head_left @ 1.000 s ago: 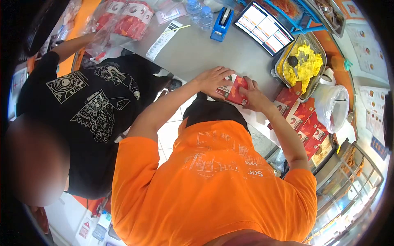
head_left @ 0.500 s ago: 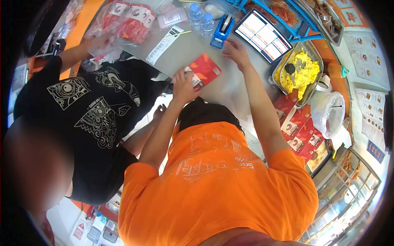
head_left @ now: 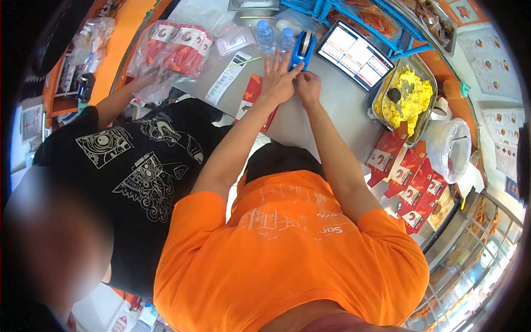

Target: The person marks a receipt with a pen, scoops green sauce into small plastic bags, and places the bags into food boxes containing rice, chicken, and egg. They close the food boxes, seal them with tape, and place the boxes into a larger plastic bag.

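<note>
A blue tape dispenser [head_left: 302, 51] holding a roll of clear tape stands on the metal counter. At its front end, my left hand [head_left: 278, 80] is open with fingers spread, its thumb reaching toward the dispenser's near edge. Close beside that thumb, my right hand [head_left: 308, 88] has its fingers curled together at the same edge. Whatever they pinch is too small to make out. A red and white printed box [head_left: 250, 95] lies on the counter, partly covered by my left forearm.
Two water bottles [head_left: 265, 33], a receipt [head_left: 228, 78] and a lit tablet [head_left: 355, 55] surround the dispenser. Rightward are a tray of yellow food [head_left: 406, 94] and several red boxes [head_left: 401, 174]. A co-worker in black [head_left: 149, 149] stands at left, one hand by bagged red packs [head_left: 191, 50].
My left hand has let go of the red box and moved up to the dispenser. My right hand has come down to the dispenser's front, its fingers now curled.
</note>
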`<state>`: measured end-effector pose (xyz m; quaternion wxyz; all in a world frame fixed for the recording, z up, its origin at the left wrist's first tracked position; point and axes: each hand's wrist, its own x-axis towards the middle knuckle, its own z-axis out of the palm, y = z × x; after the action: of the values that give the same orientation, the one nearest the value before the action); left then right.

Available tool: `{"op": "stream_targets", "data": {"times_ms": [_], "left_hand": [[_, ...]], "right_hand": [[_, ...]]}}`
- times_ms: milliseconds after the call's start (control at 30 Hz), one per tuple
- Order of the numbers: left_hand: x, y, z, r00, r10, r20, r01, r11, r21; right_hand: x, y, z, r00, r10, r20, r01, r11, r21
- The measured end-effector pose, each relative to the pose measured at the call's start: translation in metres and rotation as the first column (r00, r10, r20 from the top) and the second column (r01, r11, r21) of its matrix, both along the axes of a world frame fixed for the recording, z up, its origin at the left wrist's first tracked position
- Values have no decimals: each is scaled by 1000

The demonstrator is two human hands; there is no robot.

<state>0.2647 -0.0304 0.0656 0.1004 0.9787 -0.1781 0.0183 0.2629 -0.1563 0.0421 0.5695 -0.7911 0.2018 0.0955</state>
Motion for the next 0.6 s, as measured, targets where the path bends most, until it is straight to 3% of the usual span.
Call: {"op": "stream_targets", "data": {"times_ms": [33,67,100,133,200,233,267,300,333,367,433,467,533,600], "left_hand": [[1,1,1,1000,-6,0,6,1000,2],[0,2,2,1000,-10,2,10,1000,3],[-2,2,4,1000,-14,-3,15,1000,6],[-6,2,8,999,-30,-11,30,999,-29],[-19,8,12,1000,-27,-7,27,997,-66],[-38,11,11,995,102,-14,-103,981,-163],[-59,14,13,974,221,-47,-225,940,-255],[-81,14,17,972,226,-66,-235,938,-255],[-106,13,21,934,325,-145,-346,926,-150],[-115,12,21,882,430,-193,-445,895,-41],[-120,16,7,897,426,-117,-428,904,6],[-127,16,0,913,404,-55,-401,914,70],[-134,16,-10,921,390,-12,-387,917,96],[-140,17,-18,926,376,33,-376,926,-22]], "right_hand": [[-2,-3,1,1000,-16,-7,16,1000,5],[-2,-9,3,977,153,148,-81,909,-409],[-3,-16,3,905,372,207,-91,645,-759],[-6,-29,-3,907,372,200,-98,646,-757],[4,-54,-17,923,377,76,-305,837,-453],[-2,-61,10,911,411,-21,-403,882,-245],[-5,-62,13,905,424,-22,-416,875,-248],[-15,-64,11,877,479,31,-480,876,43],[-30,-68,9,856,508,91,-508,796,328],[-39,-66,19,852,517,85,-514,794,325],[-43,-53,32,785,613,90,-574,664,480],[-46,-46,29,778,622,90,-582,658,478],[-51,-33,24,754,642,143,-632,647,427],[-58,-21,21,756,639,143,-627,643,440]]}}
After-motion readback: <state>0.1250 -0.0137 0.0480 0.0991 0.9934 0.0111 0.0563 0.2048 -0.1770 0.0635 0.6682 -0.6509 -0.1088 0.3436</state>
